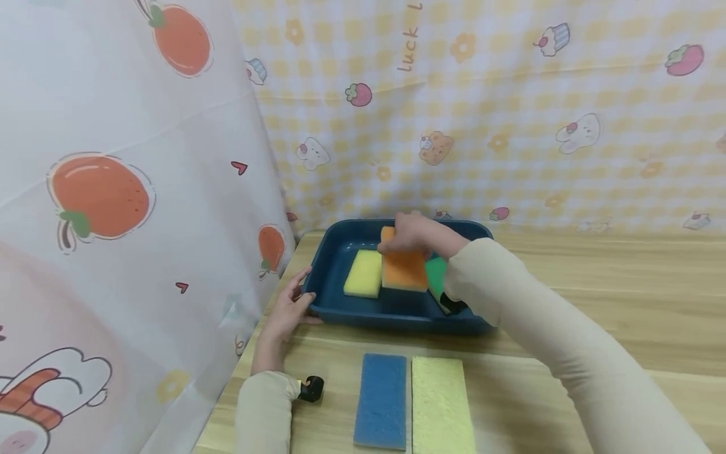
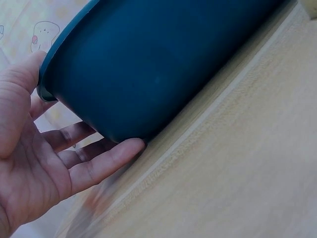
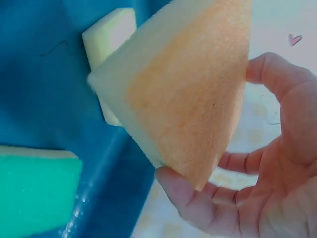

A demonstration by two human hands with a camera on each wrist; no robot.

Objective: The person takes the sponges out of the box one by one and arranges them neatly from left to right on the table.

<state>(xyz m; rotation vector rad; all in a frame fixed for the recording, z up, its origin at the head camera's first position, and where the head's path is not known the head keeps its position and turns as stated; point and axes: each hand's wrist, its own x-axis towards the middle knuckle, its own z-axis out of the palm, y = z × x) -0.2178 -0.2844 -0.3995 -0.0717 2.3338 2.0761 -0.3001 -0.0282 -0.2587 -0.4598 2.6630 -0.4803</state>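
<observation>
My right hand (image 1: 413, 233) pinches an orange sponge (image 1: 404, 268) over the dark blue tray (image 1: 386, 323); in the right wrist view the fingers and thumb of the hand (image 3: 277, 163) hold the edges of the sponge (image 3: 198, 84). Inside the tray a yellow sponge (image 1: 364, 273) lies to the left and a green sponge (image 1: 435, 275) to the right, partly hidden by my sleeve. My left hand (image 1: 288, 309) is at the tray's left end, its thumb at the rim and its fingers spread against the outer wall, as the left wrist view shows with the hand (image 2: 54, 148) and tray (image 2: 138, 69).
In front of the tray, a blue sponge (image 1: 381, 401) and a pale yellow sponge (image 1: 442, 405) lie side by side on the wooden table (image 1: 544, 403). A patterned cloth (image 1: 482, 113) hangs behind the tray, and another cloth (image 1: 142, 189) hangs on the left.
</observation>
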